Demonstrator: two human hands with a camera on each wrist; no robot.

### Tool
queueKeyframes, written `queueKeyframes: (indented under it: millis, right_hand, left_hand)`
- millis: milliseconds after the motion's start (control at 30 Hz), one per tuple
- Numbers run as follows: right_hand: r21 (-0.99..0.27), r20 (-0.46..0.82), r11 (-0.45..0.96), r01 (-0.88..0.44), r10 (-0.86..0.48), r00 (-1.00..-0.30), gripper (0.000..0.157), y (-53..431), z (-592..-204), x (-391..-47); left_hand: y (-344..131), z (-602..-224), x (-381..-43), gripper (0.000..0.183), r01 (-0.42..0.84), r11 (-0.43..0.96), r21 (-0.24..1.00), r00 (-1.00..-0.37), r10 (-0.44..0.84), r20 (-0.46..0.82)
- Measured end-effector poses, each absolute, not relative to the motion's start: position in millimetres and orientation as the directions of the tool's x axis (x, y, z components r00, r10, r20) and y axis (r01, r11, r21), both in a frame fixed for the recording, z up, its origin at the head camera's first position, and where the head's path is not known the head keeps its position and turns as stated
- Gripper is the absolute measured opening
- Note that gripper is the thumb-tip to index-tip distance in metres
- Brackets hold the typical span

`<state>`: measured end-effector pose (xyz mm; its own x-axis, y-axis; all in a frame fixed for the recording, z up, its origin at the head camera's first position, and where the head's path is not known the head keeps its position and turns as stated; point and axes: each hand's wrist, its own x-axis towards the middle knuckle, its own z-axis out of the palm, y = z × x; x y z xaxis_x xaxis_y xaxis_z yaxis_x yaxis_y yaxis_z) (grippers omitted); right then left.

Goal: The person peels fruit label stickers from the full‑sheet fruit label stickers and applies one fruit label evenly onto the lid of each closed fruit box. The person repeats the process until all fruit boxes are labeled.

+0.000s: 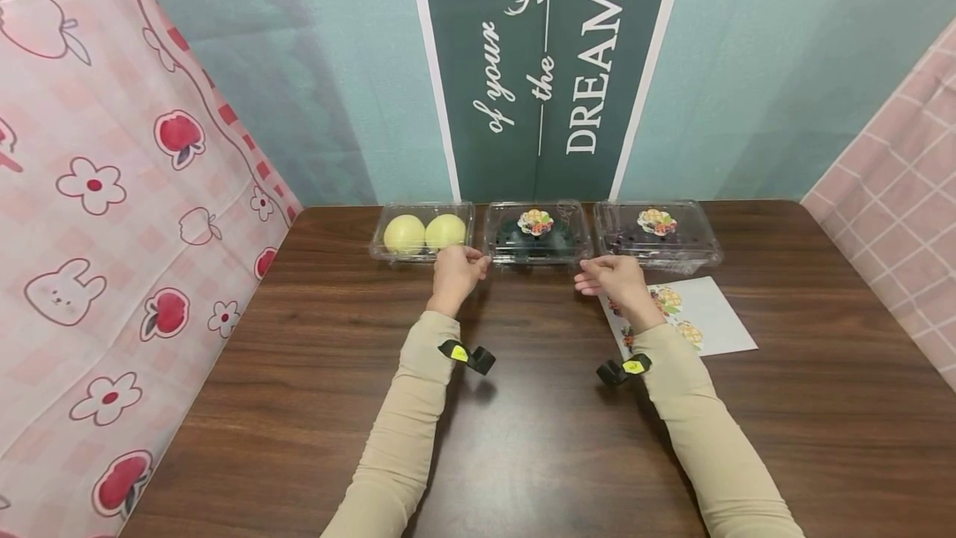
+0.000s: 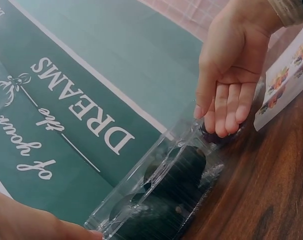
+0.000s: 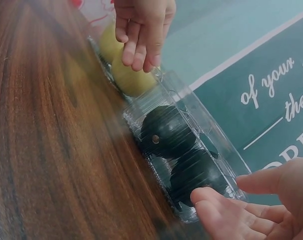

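Fingers straight, thumb apart, my right hand [image 1: 616, 279] meets the clear middle box [image 1: 536, 243] far back on the table [image 1: 523, 413] — whether my left hand [image 1: 454, 276] pinches, I can't tell. Probably slick, flimsy — cradle both ends.

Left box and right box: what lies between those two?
The middle box, with dark fruit inside; left hand and right hand are at its front corners. The head view shows it.

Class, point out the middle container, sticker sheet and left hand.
Middle container [image 1: 536, 246], head view: clear lid's front.
Sticker sheet [image 1: 711, 318], head view: bare white part.
Left hand [image 1: 455, 276], head view: back of hand.
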<state>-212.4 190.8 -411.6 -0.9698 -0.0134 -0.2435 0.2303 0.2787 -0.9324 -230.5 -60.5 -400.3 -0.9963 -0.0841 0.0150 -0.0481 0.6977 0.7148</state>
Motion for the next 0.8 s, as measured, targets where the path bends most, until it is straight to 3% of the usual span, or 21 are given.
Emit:
queueKeyframes:
  millis: [500,800]
  right_hand:
    - [-0.926,-0.271,0.297,0.233,-0.094,-0.958,0.043,185,-410,-210]
    - [-0.948,-0.197,0.283,0.147,-0.158,-0.968,0.038,167,-417,-208]
  left_hand:
    - [-68,-395,-230,0.022,-0.001,0.69,0.724,-0.999,-0.029,0.026]
    - [-81,-388,-229,0.021,-0.003,0.674,0.739,-1.0,0.004,-0.008]
